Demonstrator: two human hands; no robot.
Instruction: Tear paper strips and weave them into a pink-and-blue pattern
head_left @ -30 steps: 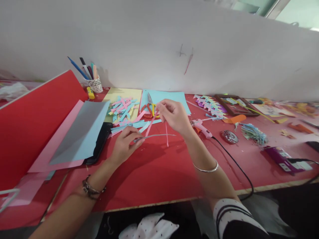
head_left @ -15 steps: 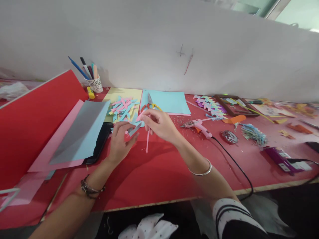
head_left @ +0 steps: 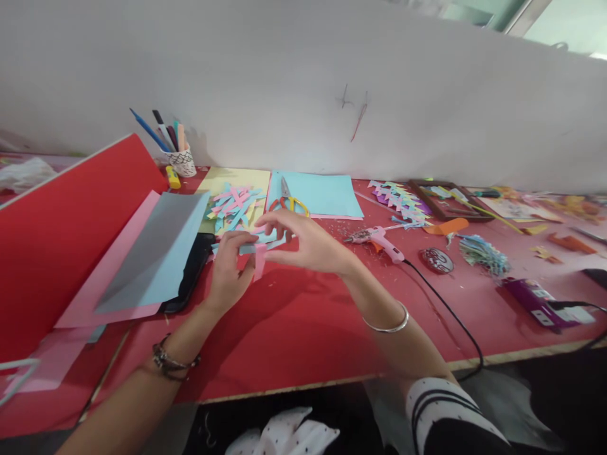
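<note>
My left hand (head_left: pixel 230 272) pinches folded paper strips between thumb and fingers. A pink paper strip (head_left: pixel 259 258) hangs down at its fingertips, crossing a blue paper strip (head_left: pixel 248 249) that runs sideways. My right hand (head_left: pixel 310 243) arches over the strips from the other side, fingers and thumb spread apart. Its thumb tip is close beside the pink strip; whether they touch I cannot tell. Just behind the hands, a heap of pink, blue and yellow strips (head_left: pixel 237 205) lies on yellow paper (head_left: pixel 256 177). Scissors (head_left: pixel 286 193) with orange and yellow handles rest on blue sheets (head_left: pixel 327 193).
A pink glue gun (head_left: pixel 386 246) with a black cable lies to the right, near a round tin (head_left: pixel 436 260) and a folded-paper chain (head_left: pixel 398 201). A purple power strip (head_left: pixel 531 303) sits farther right. On the left are paper sheets (head_left: pixel 156 253), a red board (head_left: pixel 80 240) and a pen cup (head_left: pixel 183 161).
My right hand has loosened from its pinch and its fingers have spread. The long dangling pink strip now shows as a shorter, wider piece across the blue one at my left fingertips.
</note>
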